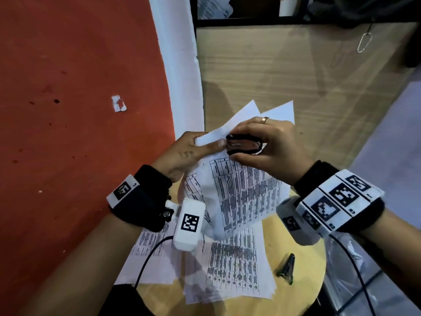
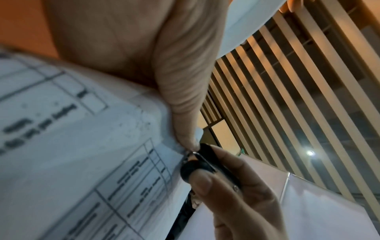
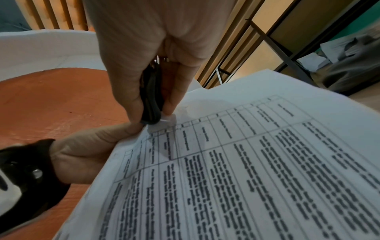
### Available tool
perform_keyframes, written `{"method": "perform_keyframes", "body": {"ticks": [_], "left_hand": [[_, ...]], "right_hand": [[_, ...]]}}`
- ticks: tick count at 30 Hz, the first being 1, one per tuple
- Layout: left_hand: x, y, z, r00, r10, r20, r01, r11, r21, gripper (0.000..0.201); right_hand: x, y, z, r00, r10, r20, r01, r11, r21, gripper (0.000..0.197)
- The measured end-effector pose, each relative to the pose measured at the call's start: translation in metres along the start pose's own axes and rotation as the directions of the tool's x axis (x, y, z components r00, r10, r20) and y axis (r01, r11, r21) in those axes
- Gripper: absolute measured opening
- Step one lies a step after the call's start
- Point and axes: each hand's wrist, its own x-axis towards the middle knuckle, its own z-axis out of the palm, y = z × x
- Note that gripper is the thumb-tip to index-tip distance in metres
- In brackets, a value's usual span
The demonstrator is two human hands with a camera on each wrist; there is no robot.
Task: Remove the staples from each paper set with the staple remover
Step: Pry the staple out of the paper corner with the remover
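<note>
From the head view, our right hand (image 1: 271,144) is squeezing the staple remover (image 1: 243,145) between thumb and fingers at the corner of the paper set (image 1: 241,192), raised above the bench (image 1: 296,258) — our left hand (image 1: 182,153) is pinching that corner. In the left wrist view, the remover's tip is touching our left thumb. In the right wrist view, it is biting the corner.

A black plastic staple remover with metal jaws (image 1: 243,145) is squeezed nearly closed, its tip at the top corner of a held-up set of white printed table sheets (image 1: 241,197), which curl and hang tilted above more white printed sheets (image 1: 230,270) lying flat on the round wooden table
</note>
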Motion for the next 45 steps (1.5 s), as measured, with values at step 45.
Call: {"method": "perform_keyframes", "body": {"ticks": [45], "left_hand": [[0.009,-0.012,0.017,0.936,-0.191,-0.295,0.153,0.977,-0.147,0.041]], "right_hand": [[-0.01,-0.023,0.029,0.961,0.256,-0.108,-0.249,0.966,0.073,0.04]]}}
